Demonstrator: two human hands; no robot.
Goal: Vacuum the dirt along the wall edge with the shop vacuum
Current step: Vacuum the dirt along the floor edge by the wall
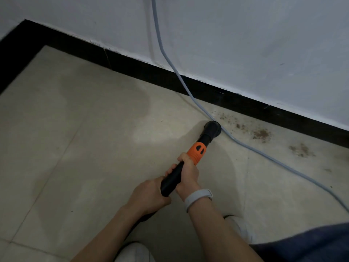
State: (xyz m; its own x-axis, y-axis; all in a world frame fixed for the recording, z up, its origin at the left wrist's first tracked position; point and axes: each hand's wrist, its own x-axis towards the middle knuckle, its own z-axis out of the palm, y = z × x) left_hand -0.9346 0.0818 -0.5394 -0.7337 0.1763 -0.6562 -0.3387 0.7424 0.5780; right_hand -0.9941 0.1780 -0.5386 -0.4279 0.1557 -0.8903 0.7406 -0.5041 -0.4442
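Note:
A black vacuum wand with an orange collar points toward the wall. Its round black nozzle rests on the beige tile floor, touching a grey cable. My right hand grips the wand just behind the orange collar. My left hand holds the wand's lower end, and the hose behind it is hidden. Brown dirt lies in patches along the black baseboard, right of the nozzle. A further dirt patch sits farther right.
A grey cable hangs down the white wall and runs across the floor to the right, beside the nozzle. The room corner is at the upper left. My shoes and trouser leg show at the bottom.

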